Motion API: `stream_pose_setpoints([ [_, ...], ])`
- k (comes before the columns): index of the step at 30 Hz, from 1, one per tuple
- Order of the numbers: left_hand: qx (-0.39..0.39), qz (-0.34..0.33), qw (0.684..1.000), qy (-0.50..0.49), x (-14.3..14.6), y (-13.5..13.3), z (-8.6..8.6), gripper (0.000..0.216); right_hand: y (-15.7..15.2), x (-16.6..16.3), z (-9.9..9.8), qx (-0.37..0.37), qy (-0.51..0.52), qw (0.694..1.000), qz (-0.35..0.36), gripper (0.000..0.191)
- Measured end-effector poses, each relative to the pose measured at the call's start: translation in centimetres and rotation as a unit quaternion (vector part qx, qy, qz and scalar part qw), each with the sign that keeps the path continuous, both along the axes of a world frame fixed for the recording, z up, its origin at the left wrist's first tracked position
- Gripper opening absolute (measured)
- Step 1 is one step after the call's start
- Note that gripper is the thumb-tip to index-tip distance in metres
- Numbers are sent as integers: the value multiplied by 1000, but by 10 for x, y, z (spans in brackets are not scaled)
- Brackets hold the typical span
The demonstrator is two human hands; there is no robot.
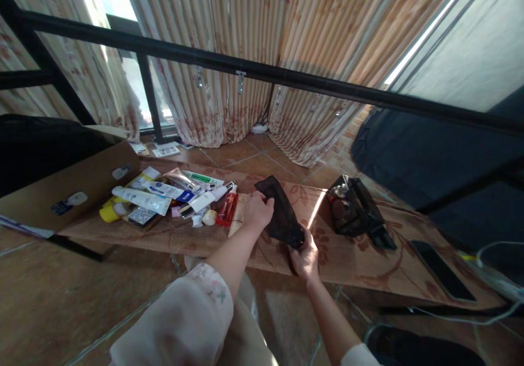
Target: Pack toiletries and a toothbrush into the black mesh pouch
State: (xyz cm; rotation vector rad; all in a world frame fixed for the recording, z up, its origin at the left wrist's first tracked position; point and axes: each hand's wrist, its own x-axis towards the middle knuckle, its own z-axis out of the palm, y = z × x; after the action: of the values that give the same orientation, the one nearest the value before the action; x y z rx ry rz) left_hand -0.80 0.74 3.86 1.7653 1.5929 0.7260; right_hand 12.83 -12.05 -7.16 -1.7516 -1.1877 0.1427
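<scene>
A dark, see-through mesh pouch (282,213) slants between my two hands above the cloth-covered bench. My left hand (257,211) grips its upper left edge, the thumb lying across the front. Around the pouch's lower end my right hand (305,254) is closed, with part of its fingers hidden behind the fabric. Just left of my left hand lie a beige tube (236,220), partly covered by that hand, and a red bottle (226,207). A pile of cosmetic tubes continues leftward, with a white tube (141,199) and a blue-and-white tube (170,190) on top.
A black see-through case (352,208) with items inside stands right of my hands. Farther right lie a dark phone (442,270) and pale cables (497,279). A cardboard box (82,183) borders the left end. A black metal rail (262,69) crosses before the curtains.
</scene>
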Motion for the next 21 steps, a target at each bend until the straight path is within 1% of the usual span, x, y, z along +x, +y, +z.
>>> stream_pose_setpoints([
  [1,-7,-2,1000,4,1,-1,2,34,0,-1,1,-1,-1,1000,-1,58],
  [4,-45,-20,999,6,3,-6,4,54,0,-1,2,2,-6,1000,1,58],
  [6,-53,-38,998,10,4,-9,4,57,0,0,1,3,-7,1000,6,60],
  [8,-49,-55,997,20,3,-11,1,53,0,1,0,5,-2,1000,9,62],
  [12,-62,-94,992,55,0,-9,-5,36,0,0,0,8,17,1000,16,64],
  [14,-68,-111,988,79,-1,-5,-7,28,-1,-2,3,5,25,1000,7,68],
  [17,-58,-130,984,103,-2,0,-9,22,-3,-4,8,-7,44,999,-24,75],
  [19,-51,-136,986,87,-1,2,-10,18,-3,-4,11,-6,68,997,-33,75],
  [21,-55,-139,988,47,0,2,-11,13,-3,-2,12,-2,93,995,-32,68],
])
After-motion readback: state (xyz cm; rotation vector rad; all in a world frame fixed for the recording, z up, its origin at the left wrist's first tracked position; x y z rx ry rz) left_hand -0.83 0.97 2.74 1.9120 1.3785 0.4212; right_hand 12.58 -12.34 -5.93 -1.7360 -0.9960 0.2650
